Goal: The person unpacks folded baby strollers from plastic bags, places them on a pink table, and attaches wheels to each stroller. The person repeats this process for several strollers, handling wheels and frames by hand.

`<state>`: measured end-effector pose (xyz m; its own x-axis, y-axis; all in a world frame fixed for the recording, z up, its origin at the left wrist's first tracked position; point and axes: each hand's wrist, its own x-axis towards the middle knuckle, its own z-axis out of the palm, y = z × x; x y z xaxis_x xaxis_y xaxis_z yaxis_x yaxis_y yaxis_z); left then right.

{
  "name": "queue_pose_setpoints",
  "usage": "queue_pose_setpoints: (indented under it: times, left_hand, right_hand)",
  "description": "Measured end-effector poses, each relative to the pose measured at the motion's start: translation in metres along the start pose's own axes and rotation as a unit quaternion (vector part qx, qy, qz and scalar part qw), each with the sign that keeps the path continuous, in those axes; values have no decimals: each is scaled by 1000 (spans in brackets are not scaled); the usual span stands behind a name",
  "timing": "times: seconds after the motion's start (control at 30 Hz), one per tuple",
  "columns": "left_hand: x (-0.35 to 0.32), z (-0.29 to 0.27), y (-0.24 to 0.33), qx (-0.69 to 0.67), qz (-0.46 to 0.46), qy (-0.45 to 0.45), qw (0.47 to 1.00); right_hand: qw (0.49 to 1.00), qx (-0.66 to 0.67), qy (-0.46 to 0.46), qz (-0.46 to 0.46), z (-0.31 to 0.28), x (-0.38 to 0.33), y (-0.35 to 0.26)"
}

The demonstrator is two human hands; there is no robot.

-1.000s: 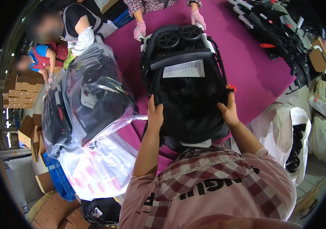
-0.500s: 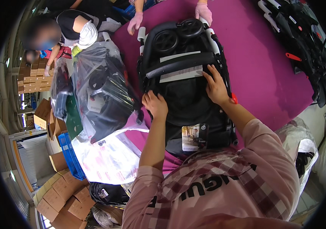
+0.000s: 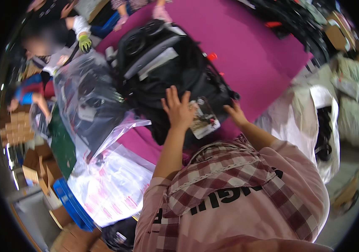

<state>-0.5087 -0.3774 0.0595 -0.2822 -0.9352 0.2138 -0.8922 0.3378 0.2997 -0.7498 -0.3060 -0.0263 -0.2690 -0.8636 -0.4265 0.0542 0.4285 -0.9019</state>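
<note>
A folded black stroller (image 3: 146,90) lies on the purple tabletop in front of me, its wheels at the far end and a white printed sheet (image 3: 159,63) across it. My left hand (image 3: 179,111) rests on its black fabric with fingers spread. Beside that hand a glossy picture card (image 3: 205,119) lies on the stroller's near end. My right hand (image 3: 237,116) is at the near right corner, by a small dark frame end (image 3: 234,95); its visible fingers are apart, some partly hidden. Red parts (image 3: 212,56) show on the stroller's right side.
Left of the stroller lies another one in a clear plastic bag (image 3: 83,90). Nearer are flat plastic bags (image 3: 108,185) and a blue crate (image 3: 72,206). Pink-gloved hands (image 3: 161,14) belong to a person across the purple table (image 3: 246,63). A yellow-green glove (image 3: 85,43) shows at far left.
My view has turned, so the stroller appears tilted left. My left hand has moved from its left edge onto the fabric by the card. My right hand has come down to the near right corner.
</note>
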Motion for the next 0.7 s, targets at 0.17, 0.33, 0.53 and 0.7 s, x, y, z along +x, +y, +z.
queue_pose_setpoints:
  times: [0.17, 0.33, 0.53, 0.7]
  left_hand:
    - [-13, 14, -19, 147, 31, -18, 988]
    - [-17, 18, -6, 126, -8, -9, 992]
    - [-22, 43, 107, 14, 162, 11, 987]
    - [-35, 92, 215, 19, 192, -120, 974]
  right_hand:
    - [983, -104, -148, -5, -35, -24, -22]
    - [984, -147, -55, -88, -128, -99, -42]
    - [840, -206, 393, -313, -336, -174, -95]
    - [793, -201, 537, -206, -540, -174, -61]
